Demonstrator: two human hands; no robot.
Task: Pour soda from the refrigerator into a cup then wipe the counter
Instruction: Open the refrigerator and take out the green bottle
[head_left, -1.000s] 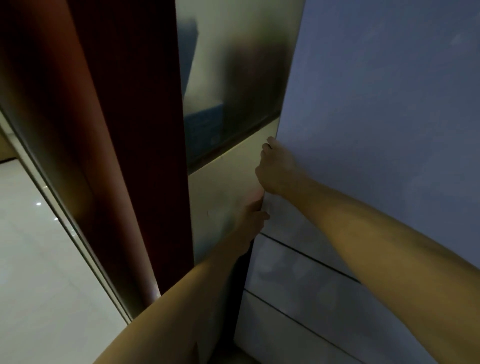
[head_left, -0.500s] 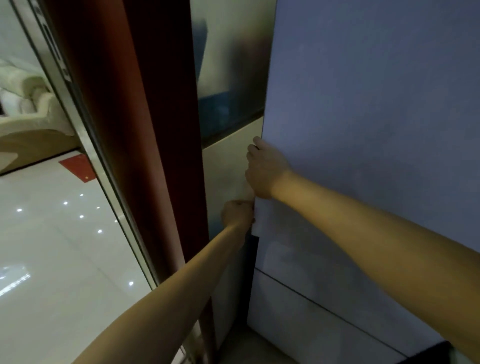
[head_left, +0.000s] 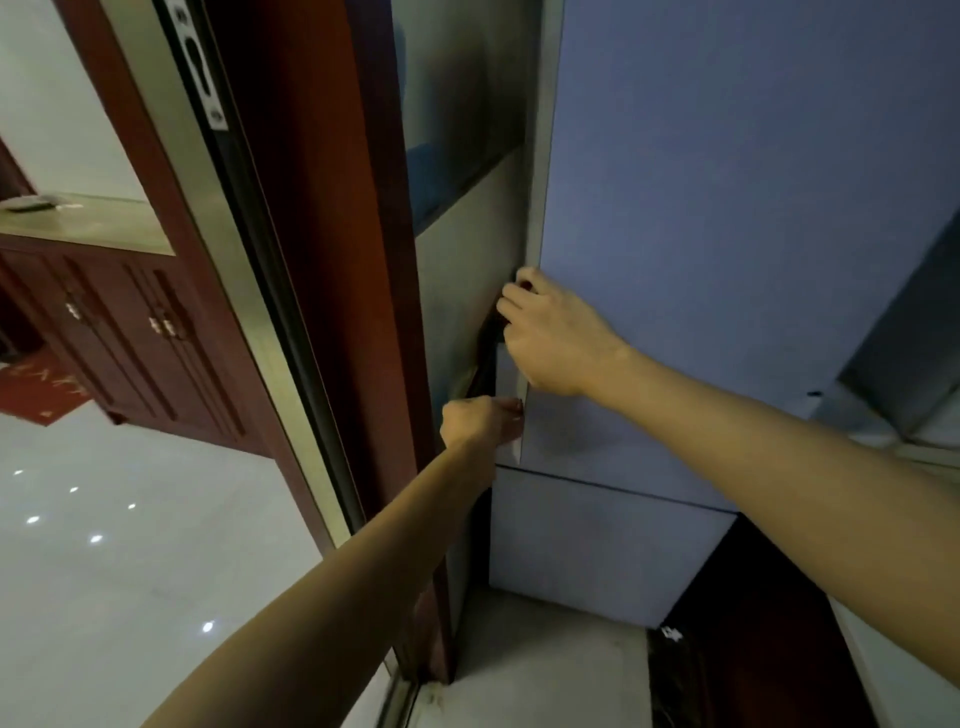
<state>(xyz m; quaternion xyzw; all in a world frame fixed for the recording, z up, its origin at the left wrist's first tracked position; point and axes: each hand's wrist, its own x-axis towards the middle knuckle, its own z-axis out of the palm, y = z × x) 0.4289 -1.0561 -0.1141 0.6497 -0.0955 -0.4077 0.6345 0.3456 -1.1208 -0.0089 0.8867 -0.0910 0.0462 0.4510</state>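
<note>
A tall pale blue-grey refrigerator (head_left: 727, 234) fills the right half of the view, with a lower drawer front (head_left: 597, 545) beneath its upper door. My right hand (head_left: 550, 338) grips the left edge of the upper door, fingers curled round it. Just below, my left hand (head_left: 480, 423) holds the same edge near the door's bottom corner. A narrow dark gap shows between the door edge and the steel panel on the left. No soda or cup is in view.
A dark red wooden door frame (head_left: 322, 260) and a metal sliding-door track (head_left: 234, 234) stand close on the left. Beyond them lie a glossy white floor (head_left: 104, 571), a red-brown cabinet (head_left: 130, 322) and a red mat (head_left: 36, 389).
The upper refrigerator door has come slightly away from its body, with a dark gap at its left edge. Both hands stay on that edge, and my view has swung left and down.
</note>
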